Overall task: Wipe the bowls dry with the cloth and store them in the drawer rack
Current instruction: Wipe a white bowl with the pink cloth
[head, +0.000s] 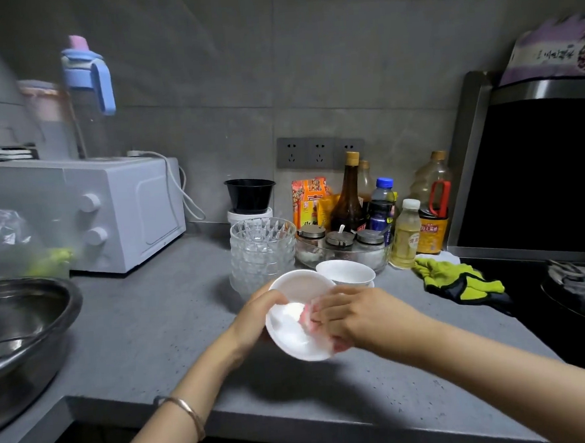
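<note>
Nearest, over the front part of the worktop (146, 316), the left grip (259, 317) curls round the left rim of a white bowl (300, 286), thumb hooked over the edge, and holds it clear of the surface. The bowl is tipped so its mouth faces up and to the right. That tilt matters most: the hollow opens straight toward the right grip (351, 317), whose fingers are bunched on a pink and white cloth (305, 318) pressed into the inside of the bowl. By my reading the wiping is under way, and the right side does the rubbing while the left only steadies. Just behind, a second white bowl (345, 273) stands upright, nearer the right grip. Left of it, a stack of glass bowls (263, 250) stands behind the left grip. The drawer rack is not in view
</note>
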Tool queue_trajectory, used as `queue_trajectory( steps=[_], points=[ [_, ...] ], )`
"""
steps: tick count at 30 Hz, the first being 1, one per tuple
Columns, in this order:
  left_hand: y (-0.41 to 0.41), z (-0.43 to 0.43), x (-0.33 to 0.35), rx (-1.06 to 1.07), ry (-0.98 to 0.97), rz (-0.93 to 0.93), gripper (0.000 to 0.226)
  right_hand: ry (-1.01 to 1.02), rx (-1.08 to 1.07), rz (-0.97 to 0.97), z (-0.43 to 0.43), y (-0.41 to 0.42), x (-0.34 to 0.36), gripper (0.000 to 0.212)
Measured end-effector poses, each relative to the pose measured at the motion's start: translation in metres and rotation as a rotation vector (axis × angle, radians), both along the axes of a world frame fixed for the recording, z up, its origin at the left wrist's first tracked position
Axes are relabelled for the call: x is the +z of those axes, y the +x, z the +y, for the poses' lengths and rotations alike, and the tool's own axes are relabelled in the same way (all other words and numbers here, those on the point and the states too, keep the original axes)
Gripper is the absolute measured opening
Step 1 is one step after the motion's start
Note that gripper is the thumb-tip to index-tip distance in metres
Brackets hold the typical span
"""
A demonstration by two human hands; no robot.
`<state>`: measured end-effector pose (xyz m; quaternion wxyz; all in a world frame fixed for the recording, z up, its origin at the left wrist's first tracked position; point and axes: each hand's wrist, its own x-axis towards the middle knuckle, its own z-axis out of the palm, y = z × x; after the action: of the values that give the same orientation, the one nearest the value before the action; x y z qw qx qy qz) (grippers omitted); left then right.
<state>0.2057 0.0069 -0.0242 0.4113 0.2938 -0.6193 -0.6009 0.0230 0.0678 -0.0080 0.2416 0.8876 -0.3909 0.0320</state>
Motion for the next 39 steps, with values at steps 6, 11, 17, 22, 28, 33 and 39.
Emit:
queue_trajectory(
  steps=[6, 11, 17, 22, 28, 33, 39],
  points=[
    [-0.005, -0.007, -0.012, 0.014, -0.011, 0.066, 0.05, -0.013, -0.122, -0.028, -0.007, 0.005, -0.001, 0.015],
    [-0.023, 0.004, -0.02, 0.121, -0.104, 0.197, 0.037, -0.084, -0.246, -0.522, 0.004, 0.04, -0.017, 0.035],
    [-0.006, -0.004, -0.008, -0.001, -0.092, -0.002, 0.018, 0.047, -0.034, -0.005, -0.001, -0.002, 0.003, 0.011],
    [-0.013, -0.001, -0.018, 0.039, -0.008, 0.089, 0.039, 0.048, -0.277, -0.1, 0.0, 0.022, 0.001, 0.022],
    [-0.024, 0.007, -0.023, 0.175, -0.132, 0.2, 0.025, 0.202, -0.24, -0.506, 0.015, 0.038, -0.009, 0.029],
    [-0.008, -0.004, -0.007, -0.033, -0.139, 0.006, 0.028, -0.046, -0.042, 0.239, -0.003, -0.015, 0.008, 0.043],
    [-0.002, -0.008, 0.007, -0.259, -0.134, -0.357, 0.055, -0.108, 0.05, 0.414, -0.003, -0.02, 0.028, 0.063]
  ],
)
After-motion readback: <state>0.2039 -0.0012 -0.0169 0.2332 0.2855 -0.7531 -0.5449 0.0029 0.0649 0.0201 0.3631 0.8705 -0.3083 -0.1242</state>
